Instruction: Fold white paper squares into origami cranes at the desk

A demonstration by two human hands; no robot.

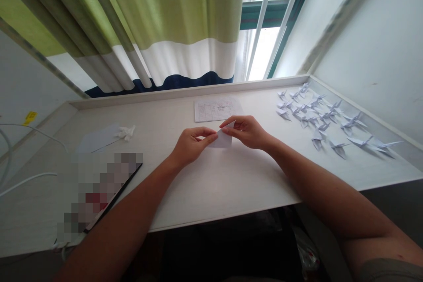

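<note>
A small folded piece of white paper (pixel 222 141) is held up over the middle of the desk. My left hand (pixel 194 143) pinches its left edge between thumb and fingers. On the other side, my right hand (pixel 246 131) grips the upper right part, thumb in front and fingers behind. How the paper is folded on its far side is hidden. Several folded white paper cranes (pixel 317 110) stand in a loose group on the right of the desk. Just beyond my hands lies a printed sheet or booklet (pixel 213 110).
White paper sheets (pixel 95 138) and a crumpled tissue (pixel 126 132) lie at the left. Nearer is a blurred-out flat object (pixel 114 185) with a dark edge. White cables (pixel 36 128) cross the desk's left side. A raised rim (pixel 185 91) runs along the back, below a striped curtain (pixel 178 13).
</note>
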